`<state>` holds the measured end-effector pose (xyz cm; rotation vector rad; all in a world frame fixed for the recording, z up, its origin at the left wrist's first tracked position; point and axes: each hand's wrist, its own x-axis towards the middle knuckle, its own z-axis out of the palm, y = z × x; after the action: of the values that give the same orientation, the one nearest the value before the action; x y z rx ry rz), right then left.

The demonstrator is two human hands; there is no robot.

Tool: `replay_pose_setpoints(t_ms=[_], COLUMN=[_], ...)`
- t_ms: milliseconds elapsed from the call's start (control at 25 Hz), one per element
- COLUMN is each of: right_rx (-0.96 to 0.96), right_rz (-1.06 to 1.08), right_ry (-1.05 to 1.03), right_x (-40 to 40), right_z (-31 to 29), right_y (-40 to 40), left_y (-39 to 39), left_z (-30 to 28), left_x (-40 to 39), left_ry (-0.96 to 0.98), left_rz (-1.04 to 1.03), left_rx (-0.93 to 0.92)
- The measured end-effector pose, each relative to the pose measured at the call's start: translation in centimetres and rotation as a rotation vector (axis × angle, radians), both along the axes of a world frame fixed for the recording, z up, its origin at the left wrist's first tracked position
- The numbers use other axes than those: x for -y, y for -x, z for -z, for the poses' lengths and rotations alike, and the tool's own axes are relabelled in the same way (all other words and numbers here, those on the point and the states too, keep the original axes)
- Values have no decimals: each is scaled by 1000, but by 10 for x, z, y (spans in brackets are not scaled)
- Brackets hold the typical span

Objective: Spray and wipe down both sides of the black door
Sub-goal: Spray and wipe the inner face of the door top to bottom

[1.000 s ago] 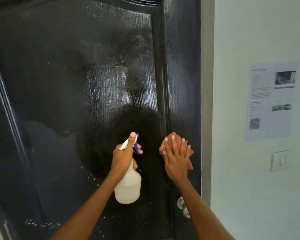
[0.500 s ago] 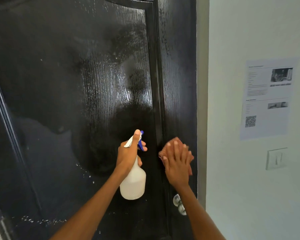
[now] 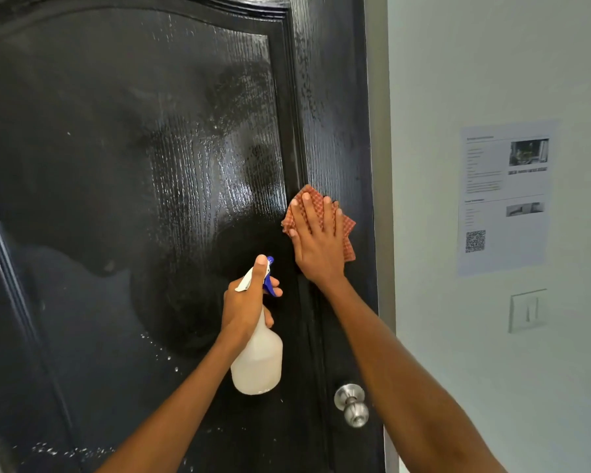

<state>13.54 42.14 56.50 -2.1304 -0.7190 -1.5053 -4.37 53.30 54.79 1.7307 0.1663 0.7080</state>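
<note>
Since the earlier frame, the right hand (image 3: 316,238) and the checked orange cloth (image 3: 347,230) beneath it had been carried higher up the black door (image 3: 116,199), so that the cloth was found on the right-hand stile just beside the raised moulding of the panel, well above the round metal knob (image 3: 351,404). The cloth was pressed flat against the door by straight, spread fingers, with its edges left showing above and to the right of the hand. The spray bottle (image 3: 258,361) was held upright and close to the door, below and to the left of the cloth; its neck was gripped by the curled fingers of the left hand (image 3: 244,302), and the thumb was laid along the top of the white and blue spray head. Wet streaks and scattered droplets were seen across the glossy panel. On the pale wall (image 3: 492,63) to the right, a printed sheet (image 3: 505,196) was fixed above a wall switch (image 3: 527,310).
</note>
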Motion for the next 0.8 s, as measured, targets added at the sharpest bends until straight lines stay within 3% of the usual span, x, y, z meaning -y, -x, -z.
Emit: replay_pose_setpoints(t_ms=[120,240,320,440,600,800], right_rx=[-105,-185,-199,-277,-311,-580], right_rz=[12,4,-15,-13,9,-5], right_ry=[-115,-55,-75,-306,-328,-356], right_x=[7,8,9,-1,-6,-6], right_z=[60,130,130,88,79,204], right_y=[5,14,12,12,7,33], left_y=[3,6,9,14,11,10], left_z=[3,10,12,15,23,39], left_x=[-4,-6,-7,-8,-15,-16], left_ry=[-4,-11,-9,-1,8,31], left_rz=[19,18,23,38,28,25], left_rx=[-15,-46,-69,-83,-122,-175])
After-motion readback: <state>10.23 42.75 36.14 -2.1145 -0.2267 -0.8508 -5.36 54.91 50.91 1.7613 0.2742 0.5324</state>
